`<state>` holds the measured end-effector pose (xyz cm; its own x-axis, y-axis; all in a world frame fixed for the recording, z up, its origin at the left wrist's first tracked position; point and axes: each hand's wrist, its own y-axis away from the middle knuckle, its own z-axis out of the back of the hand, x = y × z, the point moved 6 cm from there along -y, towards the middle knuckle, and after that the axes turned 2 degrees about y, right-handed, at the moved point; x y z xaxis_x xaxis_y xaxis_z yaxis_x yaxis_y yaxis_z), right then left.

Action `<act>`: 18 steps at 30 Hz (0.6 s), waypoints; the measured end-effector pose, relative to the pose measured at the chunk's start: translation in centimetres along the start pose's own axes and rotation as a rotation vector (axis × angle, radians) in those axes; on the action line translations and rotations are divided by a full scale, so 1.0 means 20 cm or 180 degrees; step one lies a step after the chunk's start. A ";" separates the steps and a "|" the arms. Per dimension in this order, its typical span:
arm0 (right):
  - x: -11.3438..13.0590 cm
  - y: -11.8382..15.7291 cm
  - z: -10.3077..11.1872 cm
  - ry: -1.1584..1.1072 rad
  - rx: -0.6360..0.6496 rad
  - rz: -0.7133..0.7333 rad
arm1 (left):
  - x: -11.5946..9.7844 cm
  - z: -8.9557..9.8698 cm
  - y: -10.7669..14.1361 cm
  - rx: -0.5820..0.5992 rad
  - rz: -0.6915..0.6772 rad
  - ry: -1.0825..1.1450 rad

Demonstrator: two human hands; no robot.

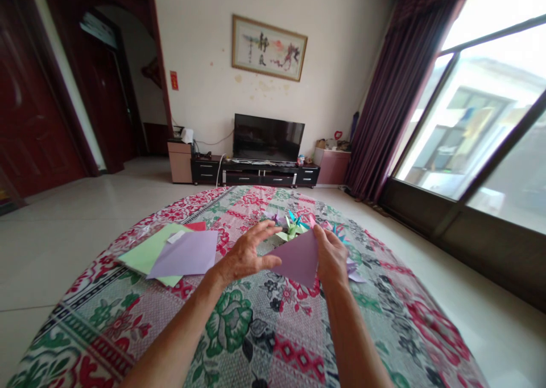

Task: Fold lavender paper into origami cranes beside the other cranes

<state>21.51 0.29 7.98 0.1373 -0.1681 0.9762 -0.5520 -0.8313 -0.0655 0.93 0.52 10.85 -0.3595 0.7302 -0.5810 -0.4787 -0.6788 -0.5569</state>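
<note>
A sheet of purple paper (298, 260), which looks folded into a triangle, hangs above the table between my hands. My right hand (331, 257) is closed on its right edge, the thumb and fingers pinching near the upper corner. My left hand (251, 248) is at the left corner with thumb and fingers spread apart; the thumb is at or close to the paper's tip. Just behind the sheet, several folded paper figures lie on the cloth, among them a light green one (293, 227) and a blue one (339, 232). My right hand partly covers this group.
Flat sheets lie left of my hands: a purple sheet (187, 252) over a light green sheet (145, 253), with a red one (196, 226) behind. A flowered tablecloth (230, 320) covers the round table. Beyond stand a television (268, 137) and a low cabinet (243, 177).
</note>
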 end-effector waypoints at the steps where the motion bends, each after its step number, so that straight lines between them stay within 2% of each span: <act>1: 0.00 0.01 -0.01 -0.0039 -0.0029 -0.0019 | -0.03 -0.04 0.00 0.0168 -0.0221 -0.0189; 4: -0.01 0.02 -0.03 -0.0235 -0.0072 -0.0073 | -0.07 -0.13 0.02 0.0303 -0.0573 -0.0620; 7: -0.04 0.02 -0.04 -0.0412 -0.0064 -0.0127 | -0.08 -0.17 0.03 0.0238 -0.0731 -0.0808; 14: -0.10 0.01 -0.07 -0.0928 -0.0133 -0.0480 | -0.09 -0.13 0.02 0.0026 -0.0835 -0.0847; 18: -0.10 0.01 -0.07 -0.0869 -0.0183 -0.0360 | -0.10 -0.14 0.03 0.0000 -0.0957 -0.1071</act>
<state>20.07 1.20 6.36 0.4123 -0.2189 0.8844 -0.5651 -0.8228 0.0598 3.57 -1.49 10.02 -0.4448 0.8797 -0.1679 -0.6018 -0.4325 -0.6714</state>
